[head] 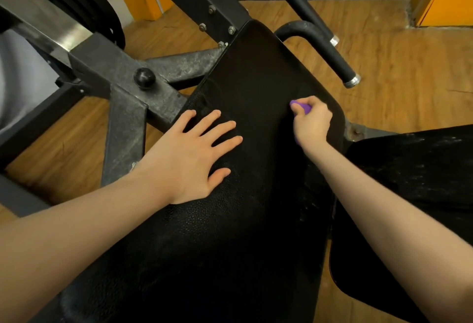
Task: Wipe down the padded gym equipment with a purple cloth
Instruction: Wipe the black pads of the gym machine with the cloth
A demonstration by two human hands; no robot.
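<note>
Two hands on black pad [256,71], mid-frame. Left hand [189,159] lay flat, fingers spread; right hand [311,120] was fisted round purple cloth [302,107], center-right. Wiping looked underway; dusty second pad [414,174], lower right, prob. left.

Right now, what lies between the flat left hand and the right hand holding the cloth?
Only bare black pad; the head view shows nothing lying between the left hand and the right hand bunched around the purple cloth.
</note>
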